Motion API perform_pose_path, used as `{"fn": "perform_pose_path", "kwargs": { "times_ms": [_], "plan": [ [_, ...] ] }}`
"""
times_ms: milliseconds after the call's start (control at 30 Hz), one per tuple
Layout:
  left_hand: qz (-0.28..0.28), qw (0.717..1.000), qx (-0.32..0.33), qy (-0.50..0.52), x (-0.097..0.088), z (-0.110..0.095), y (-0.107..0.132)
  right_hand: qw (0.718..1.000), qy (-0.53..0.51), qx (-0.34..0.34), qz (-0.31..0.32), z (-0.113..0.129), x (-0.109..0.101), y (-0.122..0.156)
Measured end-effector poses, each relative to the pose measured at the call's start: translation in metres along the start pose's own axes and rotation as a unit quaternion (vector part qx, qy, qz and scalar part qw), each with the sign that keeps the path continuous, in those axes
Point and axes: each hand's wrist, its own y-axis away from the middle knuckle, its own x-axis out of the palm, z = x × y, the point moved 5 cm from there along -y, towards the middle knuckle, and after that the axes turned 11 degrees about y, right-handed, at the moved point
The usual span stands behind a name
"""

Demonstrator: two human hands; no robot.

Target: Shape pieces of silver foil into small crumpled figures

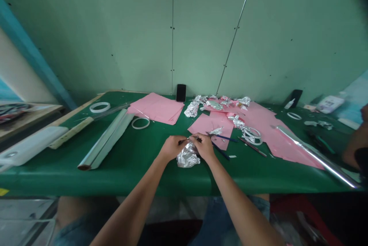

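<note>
Head view: left hand [173, 147] and right hand [203, 145] mid-frame, fingers curled together, both pinching crumpled foil [188, 158] at its top edge, fingertip detail too small. Foil sits lower center, over green table [129, 180]. Blue-handled tool [222, 152] just right. Pink stack [155, 108] upper center-left, foil roll [105, 140] left.

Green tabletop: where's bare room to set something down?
Bare patches: between the cored roll and left hand; the front strip between right hand and silver roll. Crowded: back, right of centre, with crumpled foil and pink sheets.
</note>
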Motion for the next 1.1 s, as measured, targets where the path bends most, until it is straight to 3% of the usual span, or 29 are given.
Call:
{"fn": "perform_pose_path", "kwargs": {
  "times_ms": [200,367,633,1100],
  "plan": [
    [-0.032,0.999,0.036,-0.006,-0.002,-0.009,0.002,0.999,-0.009,0.015,-0.027,-0.001,0.002,0.001],
    [-0.054,0.999,-0.004,-0.006,-0.006,-0.002,0.0,0.999,-0.026,0.024,-0.025,-0.004,0.006,0.0],
    [-0.03,0.999,-0.04,0.014,-0.005,0.01,-0.004,0.999,-0.03,0.015,-0.025,0.001,0.005,0.0],
    [-0.149,0.986,-0.059,0.054,-0.022,0.011,-0.002,0.99,0.02,0.047,-0.135,-0.017,-0.014,0.0]
  ]
}}
